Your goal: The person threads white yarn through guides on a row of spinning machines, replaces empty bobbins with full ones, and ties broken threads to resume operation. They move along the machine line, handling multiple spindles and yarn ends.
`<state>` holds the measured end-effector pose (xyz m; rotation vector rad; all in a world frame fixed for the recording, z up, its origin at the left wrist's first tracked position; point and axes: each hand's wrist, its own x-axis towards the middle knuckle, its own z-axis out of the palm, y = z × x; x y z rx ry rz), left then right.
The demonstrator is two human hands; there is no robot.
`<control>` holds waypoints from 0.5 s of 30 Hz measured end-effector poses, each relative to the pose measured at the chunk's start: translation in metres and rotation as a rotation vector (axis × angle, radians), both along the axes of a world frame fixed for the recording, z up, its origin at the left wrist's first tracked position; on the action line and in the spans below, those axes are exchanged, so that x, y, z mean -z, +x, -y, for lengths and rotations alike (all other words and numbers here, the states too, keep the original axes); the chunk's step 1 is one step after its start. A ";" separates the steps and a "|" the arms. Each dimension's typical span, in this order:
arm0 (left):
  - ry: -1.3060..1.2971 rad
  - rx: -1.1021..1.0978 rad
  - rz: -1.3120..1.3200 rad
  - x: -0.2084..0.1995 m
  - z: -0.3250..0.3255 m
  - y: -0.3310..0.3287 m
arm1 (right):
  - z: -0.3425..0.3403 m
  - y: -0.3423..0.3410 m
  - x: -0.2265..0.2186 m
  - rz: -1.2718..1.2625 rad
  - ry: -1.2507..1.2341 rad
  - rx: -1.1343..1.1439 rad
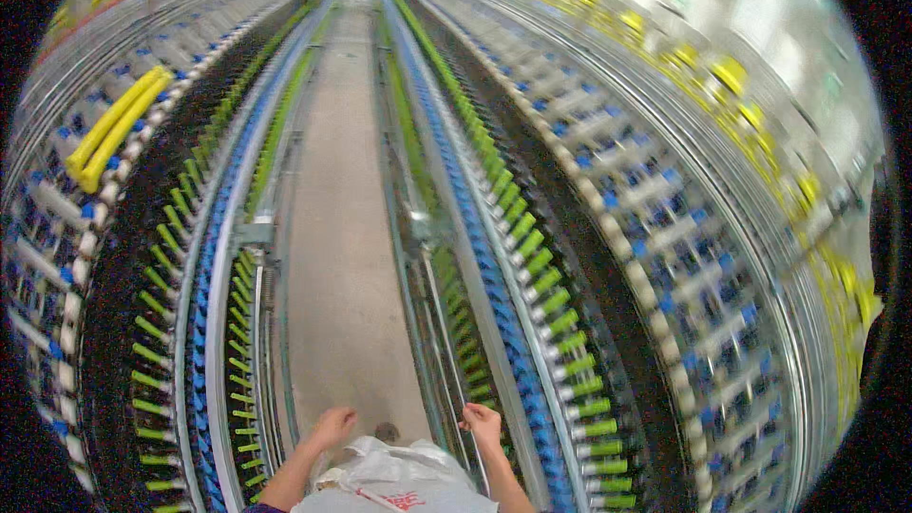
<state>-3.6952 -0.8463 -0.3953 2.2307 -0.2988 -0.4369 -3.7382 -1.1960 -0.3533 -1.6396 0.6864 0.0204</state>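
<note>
On the left, the long left machine (218,361) has rows of green sticks (150,353) and a blue strip (200,361), and two yellow tubes (119,128) lie toward its outer edge, well apart from the hands; beside such a row, I think it is best to hold the elbow in, so the arm does not bump the machine's inner edge; next comes the left hand (332,426), over the left edge of the floor (347,228), palm down as far as I can tell, with its bent fingers turned in to the right; it is blurry, so I cannot tell if it is clenched or loose, and I see nothing in it; in the middle is the white apron (399,480), between the two arms, and any loose bit is best tucked in, away from both machines; then comes the right hand (483,425), raised near the inner edge of the right machine (554,361), with its fingers bent up and to the left; I cannot tell if it pinches something thin or touches anything; small, slow moves with soft fingers should work best there.
</note>
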 end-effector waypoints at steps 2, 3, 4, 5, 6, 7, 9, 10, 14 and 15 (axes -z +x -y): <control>0.076 -0.044 -0.010 0.002 0.012 0.043 | 0.008 0.059 -0.001 0.080 -0.038 -0.080; 0.036 -0.079 0.025 0.005 0.017 0.062 | 0.010 0.090 -0.001 0.103 -0.019 -0.119; 0.010 -0.105 0.084 0.008 0.019 0.084 | 0.008 0.122 -0.001 0.118 -0.045 -0.137; 0.003 -0.134 0.127 0.012 0.019 0.104 | 0.007 0.156 -0.001 0.103 -0.136 -0.207; 0.006 -0.130 0.186 0.017 0.015 0.120 | 0.003 0.190 0.000 0.153 -0.004 -0.255; 0.041 -0.178 0.099 0.022 0.009 0.138 | -0.002 0.222 0.004 0.199 -0.027 -0.287; 0.104 -0.231 -0.081 0.030 -0.005 0.171 | -0.015 0.284 0.013 0.150 0.078 -0.324; 0.127 -0.259 0.024 0.035 -0.015 0.189 | -0.026 0.318 0.021 0.152 0.030 -0.353; 0.095 -0.313 -0.099 0.042 -0.056 0.289 | -0.067 0.432 0.038 0.188 -0.033 -0.424; 0.093 -0.338 -0.035 0.039 -0.064 0.325 | -0.078 0.464 0.035 0.151 -0.045 -0.409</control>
